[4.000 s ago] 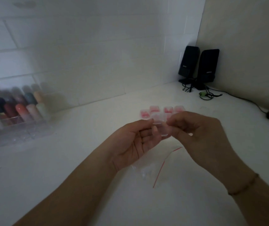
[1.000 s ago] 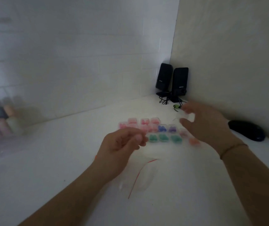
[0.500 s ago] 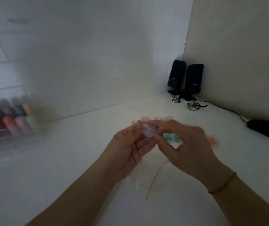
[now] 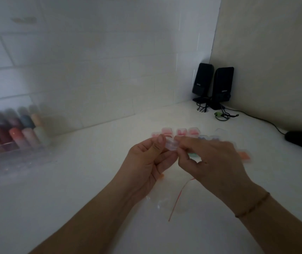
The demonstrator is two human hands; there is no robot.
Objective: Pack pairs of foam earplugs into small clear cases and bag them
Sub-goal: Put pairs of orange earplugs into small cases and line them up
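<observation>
Pinching a clear case (image 4: 171,145) between left hand (image 4: 146,162) and right hand (image 4: 212,162), fingers of both grasping it above the bench (image 4: 73,189). Probably opening or closing it; next, needing a steady squeeze, then bagging in the bag (image 4: 166,202) below.

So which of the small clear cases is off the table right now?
The clear case pinched between the left hand and right hand; the filled cases lie in rows on the table behind.
</observation>
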